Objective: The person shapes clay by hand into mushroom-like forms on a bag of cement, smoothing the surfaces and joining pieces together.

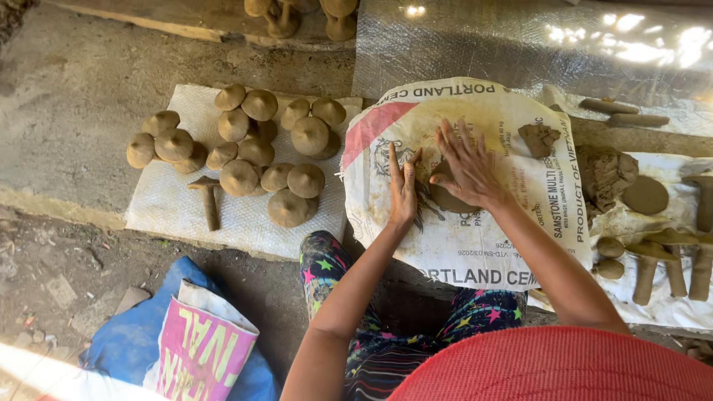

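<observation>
Hands flattening clay disc [448, 194] mid-frame on sack [475, 238]: right hand [466, 165] splayed flat pressing, left hand [403, 191] edge-on, nothing gripped; judging even pressure needed.

Single head-worn view, looking steeply down from above the seated person.

The camera sits close over the work: the printed sack [475, 223] fills the centre, with the left hand [403, 191] and right hand [469, 165] near mid-frame and the forearms running in from the bottom edge. The person's lap closes the lower edge. The white mat [167, 204] lies at frame left, the clear plastic sheet [520, 44] along the top right. No second view is supplied, so no shared area.
</observation>
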